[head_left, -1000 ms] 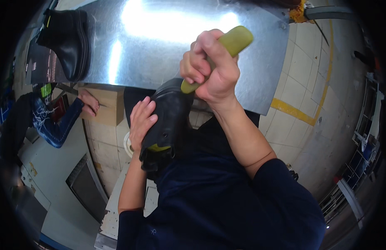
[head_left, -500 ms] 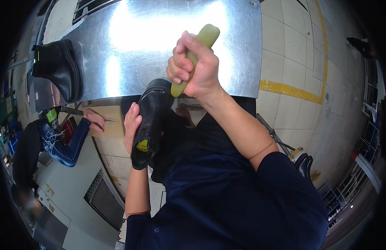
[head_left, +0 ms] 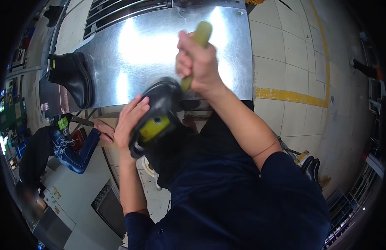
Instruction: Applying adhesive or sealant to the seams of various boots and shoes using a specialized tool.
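A black ankle boot (head_left: 157, 102) is in my left hand (head_left: 128, 123), its toe toward the metal table and its opening toward me. Yellow-green lining shows in that opening. My left fingers lie along the boot's left side; the thumb is hidden. Closed in a fist, my right hand (head_left: 200, 64) grips an olive-green stick (head_left: 203, 32) that pokes out above and below. Its lower end is at the right side of the boot's toe; blur hides whether they touch. Another black boot (head_left: 72, 77) rests at the left end of the table.
The shiny metal table (head_left: 105, 62) spans the space ahead of me, with metal bars (head_left: 118, 21) behind it. On the left, another person's hand (head_left: 104, 130) is near a light brown board. Black shoes (head_left: 311, 168) are off to the right, beyond my elbow.
The boot has tilted so more of its lining faces up, and my left hand has moved up along it. The stick is still in my right fist, which has shifted slightly. The whole view has shifted.
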The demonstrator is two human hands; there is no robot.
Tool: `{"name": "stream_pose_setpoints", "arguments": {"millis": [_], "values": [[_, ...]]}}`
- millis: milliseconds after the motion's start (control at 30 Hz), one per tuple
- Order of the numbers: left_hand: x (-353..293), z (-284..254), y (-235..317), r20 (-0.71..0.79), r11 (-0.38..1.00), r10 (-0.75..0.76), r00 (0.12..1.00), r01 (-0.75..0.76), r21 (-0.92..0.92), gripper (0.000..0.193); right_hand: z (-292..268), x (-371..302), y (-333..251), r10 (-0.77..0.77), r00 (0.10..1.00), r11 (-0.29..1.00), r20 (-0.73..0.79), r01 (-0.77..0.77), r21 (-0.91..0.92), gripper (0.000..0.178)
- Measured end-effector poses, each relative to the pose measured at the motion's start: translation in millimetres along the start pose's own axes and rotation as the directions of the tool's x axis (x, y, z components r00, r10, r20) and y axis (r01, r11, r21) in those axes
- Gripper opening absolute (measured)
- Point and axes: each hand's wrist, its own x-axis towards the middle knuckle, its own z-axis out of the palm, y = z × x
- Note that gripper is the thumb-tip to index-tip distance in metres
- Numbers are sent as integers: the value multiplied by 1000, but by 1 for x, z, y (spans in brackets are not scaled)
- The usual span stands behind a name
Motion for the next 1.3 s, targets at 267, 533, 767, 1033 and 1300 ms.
{"name": "stream_pose_setpoints", "arguments": {"millis": [267, 533, 767, 1033, 1300], "values": [[28, 14, 9, 160, 957, 39, 986, -83, 276, 30, -22, -34, -46, -148, 988, 986, 31, 150, -65, 29], [22, 26, 8, 100, 977, -7, 995, -14, 214, 31, -22, -31, -46, -100, 995, 991, -7, 99, -94, 23], [21, 19, 3, 133, 991, 11, 991, -29, 128, 36, 19, -4, -43, 15, 996, 937, 82, 15, -349, 21], [6, 21, -10, 102, 999, 51, 994, -53, 13, 43, 93, 58, 19, 143, 945, 835, 294, 45, -548, 24], [1, 20, -15, 63, 992, 118, 991, -115, -45, 58, 157, 86, 84, 163, 891, 788, 423, 140, -599, 24]]}}
